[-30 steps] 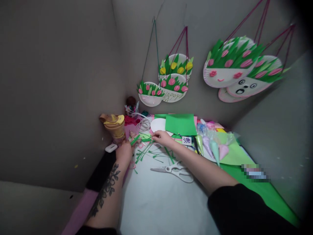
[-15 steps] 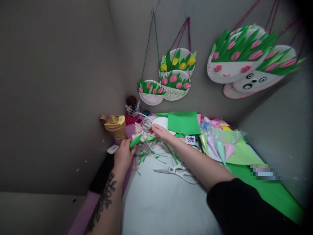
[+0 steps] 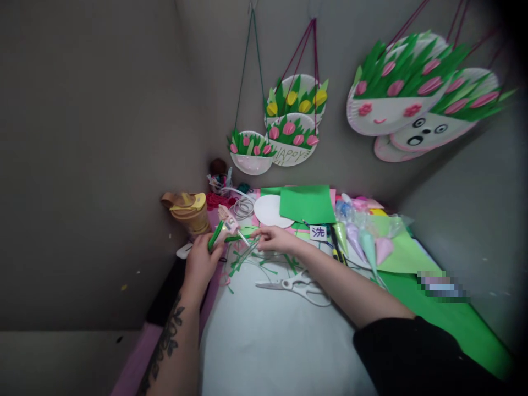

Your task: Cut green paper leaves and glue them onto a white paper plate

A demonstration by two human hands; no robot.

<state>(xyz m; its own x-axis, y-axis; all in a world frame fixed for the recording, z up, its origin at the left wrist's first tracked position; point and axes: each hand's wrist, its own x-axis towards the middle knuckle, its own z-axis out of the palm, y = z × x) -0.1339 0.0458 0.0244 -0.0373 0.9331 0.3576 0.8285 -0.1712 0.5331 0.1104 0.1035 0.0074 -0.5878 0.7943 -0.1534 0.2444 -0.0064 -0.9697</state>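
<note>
My left hand point(image 3: 201, 257) is closed around a folded bundle of green paper leaves point(image 3: 215, 235), which sticks up past the fingers. Over the scraps, my right hand point(image 3: 274, 240) has its fingers curled together at the end of a narrow green paper strip point(image 3: 239, 238). That strip runs between the two hands. Just beyond the left hand sits a pink and white tool point(image 3: 228, 219) that looks like a glue gun. Thin green paper scraps point(image 3: 264, 265) lie beneath and in front of the right hand. White-handled scissors point(image 3: 289, 284) rest on the table nearer to me.
A white paper plate point(image 3: 270, 212) and green sheets point(image 3: 307, 204) lie at the back. Left of them are a coiled white cord point(image 3: 243, 208) and a brown cup point(image 3: 190, 215). Piping bags point(image 3: 367, 245) lie at right. Decorated plate baskets point(image 3: 292, 140) hang on the wall.
My right hand has come down and toward me from beside the white plate, uncovering more of it. The left hand stays on the green bundle. The view has shifted slightly.
</note>
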